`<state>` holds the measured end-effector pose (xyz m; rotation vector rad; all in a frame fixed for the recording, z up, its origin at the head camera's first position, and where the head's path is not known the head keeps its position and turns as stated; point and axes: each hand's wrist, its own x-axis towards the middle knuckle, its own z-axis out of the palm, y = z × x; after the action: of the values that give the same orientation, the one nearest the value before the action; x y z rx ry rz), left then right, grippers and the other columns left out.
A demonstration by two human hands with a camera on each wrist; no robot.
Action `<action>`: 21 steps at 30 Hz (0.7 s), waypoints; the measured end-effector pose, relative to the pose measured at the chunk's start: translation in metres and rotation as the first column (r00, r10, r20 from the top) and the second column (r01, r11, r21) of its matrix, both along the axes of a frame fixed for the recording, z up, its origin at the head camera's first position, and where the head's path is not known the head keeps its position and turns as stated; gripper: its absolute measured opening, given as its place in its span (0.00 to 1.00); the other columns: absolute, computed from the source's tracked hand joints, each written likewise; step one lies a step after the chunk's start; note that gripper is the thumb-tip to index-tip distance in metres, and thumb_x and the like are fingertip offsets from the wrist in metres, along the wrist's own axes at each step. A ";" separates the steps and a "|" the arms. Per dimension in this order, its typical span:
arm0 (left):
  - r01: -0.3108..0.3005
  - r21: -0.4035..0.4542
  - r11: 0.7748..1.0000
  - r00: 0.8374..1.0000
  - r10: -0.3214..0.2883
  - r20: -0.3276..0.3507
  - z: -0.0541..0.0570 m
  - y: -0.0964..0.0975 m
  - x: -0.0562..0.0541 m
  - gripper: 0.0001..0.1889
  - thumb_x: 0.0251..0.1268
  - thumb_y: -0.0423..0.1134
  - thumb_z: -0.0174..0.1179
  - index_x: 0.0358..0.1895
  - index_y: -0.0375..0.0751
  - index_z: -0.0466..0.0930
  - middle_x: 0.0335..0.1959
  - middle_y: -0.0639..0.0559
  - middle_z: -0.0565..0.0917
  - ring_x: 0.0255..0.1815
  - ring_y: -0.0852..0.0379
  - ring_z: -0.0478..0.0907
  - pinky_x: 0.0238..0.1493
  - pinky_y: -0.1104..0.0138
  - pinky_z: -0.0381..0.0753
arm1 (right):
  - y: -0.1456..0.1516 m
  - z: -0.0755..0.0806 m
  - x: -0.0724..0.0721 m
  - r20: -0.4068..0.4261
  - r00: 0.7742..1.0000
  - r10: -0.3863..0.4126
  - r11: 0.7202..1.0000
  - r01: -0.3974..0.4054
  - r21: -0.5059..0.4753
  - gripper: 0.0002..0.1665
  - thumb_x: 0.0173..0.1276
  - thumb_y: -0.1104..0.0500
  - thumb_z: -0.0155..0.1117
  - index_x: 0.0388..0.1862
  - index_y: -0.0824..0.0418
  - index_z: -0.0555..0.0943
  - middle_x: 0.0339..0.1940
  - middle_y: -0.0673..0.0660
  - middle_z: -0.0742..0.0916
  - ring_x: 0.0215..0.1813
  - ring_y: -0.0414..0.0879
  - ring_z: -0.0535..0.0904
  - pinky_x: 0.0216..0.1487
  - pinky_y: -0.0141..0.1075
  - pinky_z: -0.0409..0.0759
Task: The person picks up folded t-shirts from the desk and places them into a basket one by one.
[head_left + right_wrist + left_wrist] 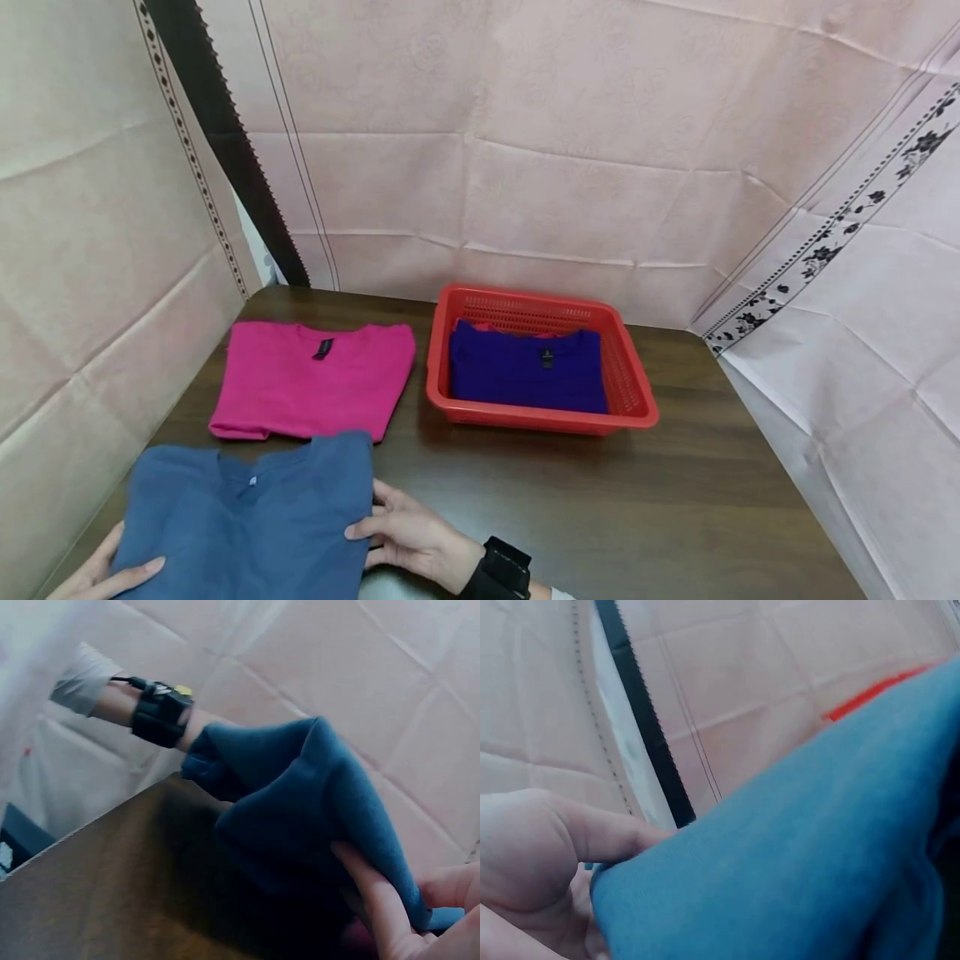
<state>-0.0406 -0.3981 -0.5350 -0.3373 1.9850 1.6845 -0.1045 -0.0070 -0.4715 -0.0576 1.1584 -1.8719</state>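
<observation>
A folded blue shirt (247,525) is held up over the near left of the table, its neckline facing away from me. My left hand (108,575) grips its left edge, thumb on top and fingers underneath. On the opposite edge, my right hand (420,537) pinches the cloth between thumb and fingers. From the right wrist view, the shirt (300,802) hangs in a loose fold above the tabletop. Behind it lies a folded pink shirt (315,383) with a dark neck label, its near edge partly overlapped in view by the blue one.
A red plastic basket (637,404) stands at the table's back middle. Inside are a folded dark blue shirt (525,375) and some pink cloth (486,327) behind it. Pale patterned sheets (525,167) hang along the back and sides of the brown table (675,517).
</observation>
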 end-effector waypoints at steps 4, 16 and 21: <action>0.004 0.034 0.999 1.000 -0.005 0.029 0.013 0.001 -0.003 0.51 0.83 0.47 0.44 0.69 0.42 0.00 0.73 0.16 0.32 0.56 0.52 0.77 0.55 0.56 0.80 | 0.011 0.010 -0.004 -0.014 1.000 -0.015 0.999 0.014 -0.051 0.45 0.69 0.77 0.54 0.82 0.52 0.59 0.64 0.62 0.82 0.58 0.50 0.83 0.52 0.42 0.84; -0.007 0.333 0.943 0.999 -0.008 0.044 0.061 0.035 -0.008 0.45 0.85 0.47 0.39 0.67 0.73 0.02 0.78 0.39 0.18 0.58 0.60 0.76 0.61 0.51 0.78 | 0.054 0.056 -0.013 -0.108 0.993 -0.039 0.994 0.028 -0.103 0.45 0.70 0.75 0.55 0.82 0.53 0.57 0.67 0.61 0.80 0.54 0.46 0.85 0.45 0.37 0.86; -0.042 0.410 0.911 0.999 0.037 0.019 0.076 0.049 -0.011 0.43 0.86 0.45 0.39 0.69 0.82 0.08 0.78 0.64 0.38 0.56 0.65 0.79 0.61 0.53 0.79 | 0.067 0.070 -0.016 -0.114 0.992 -0.059 0.992 0.045 -0.119 0.45 0.70 0.76 0.53 0.82 0.54 0.56 0.66 0.60 0.80 0.52 0.45 0.85 0.46 0.37 0.86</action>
<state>-0.0516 -0.3486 -0.4590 -0.2321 1.5666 2.0632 -0.1206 0.0601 -0.4018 -0.2064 1.1384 -2.0035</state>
